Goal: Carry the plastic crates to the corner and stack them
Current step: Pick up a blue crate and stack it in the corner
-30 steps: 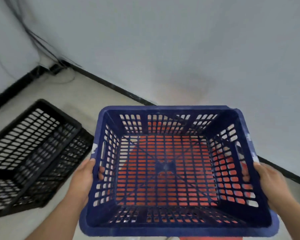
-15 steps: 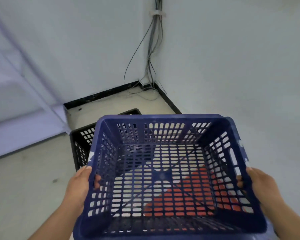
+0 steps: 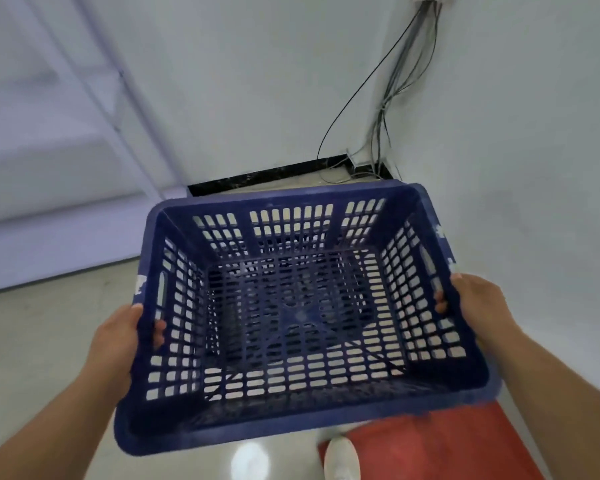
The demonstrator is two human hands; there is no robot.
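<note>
I hold a blue slotted plastic crate (image 3: 302,414) level in front of me, above the floor. My left hand (image 3: 118,341) grips its left wall, fingers hooked through the slots. On the opposite wall my right hand (image 3: 478,306) grips the same way. Through the crate's slotted bottom I see a dark shape, probably the black crate on the floor, almost fully hidden beneath. The room corner (image 3: 378,168) lies just beyond the crate's far rim.
Loose cables (image 3: 388,109) run down the corner to the black skirting (image 3: 257,176). A pale step or ledge (image 3: 49,220) lies at the left. A red mat (image 3: 447,445) and my white shoe (image 3: 342,459) are at the bottom right.
My view has swung left, so the corner now sits straight ahead. The blue crate has moved over the black crate, which was visible at the left before. The red mat slid out to the right.
</note>
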